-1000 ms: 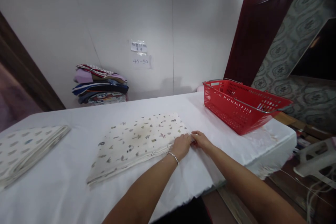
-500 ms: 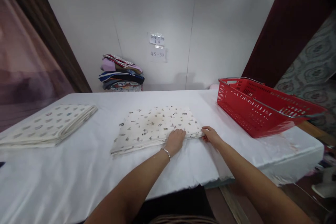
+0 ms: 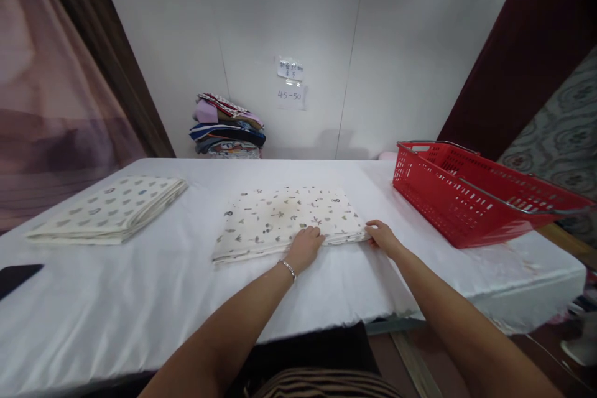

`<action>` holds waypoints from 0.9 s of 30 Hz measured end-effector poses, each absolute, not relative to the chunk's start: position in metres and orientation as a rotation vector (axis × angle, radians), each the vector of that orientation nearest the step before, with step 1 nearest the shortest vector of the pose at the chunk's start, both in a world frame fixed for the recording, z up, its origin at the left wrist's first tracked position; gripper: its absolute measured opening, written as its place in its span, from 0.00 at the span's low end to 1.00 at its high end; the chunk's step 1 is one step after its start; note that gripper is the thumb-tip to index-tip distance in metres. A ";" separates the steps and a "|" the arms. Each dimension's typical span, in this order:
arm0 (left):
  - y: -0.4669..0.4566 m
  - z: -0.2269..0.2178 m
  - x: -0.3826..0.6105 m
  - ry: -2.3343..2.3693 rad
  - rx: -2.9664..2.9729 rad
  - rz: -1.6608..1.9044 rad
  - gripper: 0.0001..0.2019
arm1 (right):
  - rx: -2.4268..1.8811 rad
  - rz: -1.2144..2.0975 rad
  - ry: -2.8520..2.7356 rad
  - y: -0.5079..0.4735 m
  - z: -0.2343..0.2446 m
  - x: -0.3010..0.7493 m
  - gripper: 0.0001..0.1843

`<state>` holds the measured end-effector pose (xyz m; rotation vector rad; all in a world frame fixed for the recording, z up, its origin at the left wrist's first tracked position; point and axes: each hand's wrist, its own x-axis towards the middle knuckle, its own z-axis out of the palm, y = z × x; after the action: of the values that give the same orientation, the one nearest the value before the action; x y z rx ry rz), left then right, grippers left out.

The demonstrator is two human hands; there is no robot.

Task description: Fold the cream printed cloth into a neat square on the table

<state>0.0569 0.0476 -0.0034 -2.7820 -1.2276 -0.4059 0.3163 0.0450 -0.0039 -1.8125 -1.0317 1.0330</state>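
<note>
A folded cream cloth (image 3: 284,217) with small scattered animal and plant prints lies flat in the middle of the white-covered table. My left hand (image 3: 305,247), with a silver bracelet at the wrist, is closed over the cloth's near edge, fingers on top and thumb out of sight. At the near right corner, my right hand (image 3: 381,236) pinches the layered edge between thumb and fingers. A second folded cream cloth (image 3: 112,208), printed with grey hearts, rests on the left part of the table, apart from both hands.
A red plastic basket (image 3: 433,208) with metal handles stands at the table's right. Behind the far edge, a pile of folded fabrics (image 3: 228,127) leans by the wall. A flat black object (image 3: 18,277) lies at the left edge. Paper signs (image 3: 290,82) hang on the wall.
My left hand has slid a little left along the cloth's near edge. My right hand stays at the corner. The view has shifted left, bringing more of the black object into sight.
</note>
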 end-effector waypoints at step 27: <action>0.031 0.001 0.026 -1.410 -2.827 -0.411 0.09 | -1.823 1.128 -0.967 0.046 0.006 0.317 0.08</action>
<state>0.0256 0.0309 0.0010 -2.8268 -1.4102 -0.4109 0.3172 0.0457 0.0057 -1.8228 -0.9666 1.1280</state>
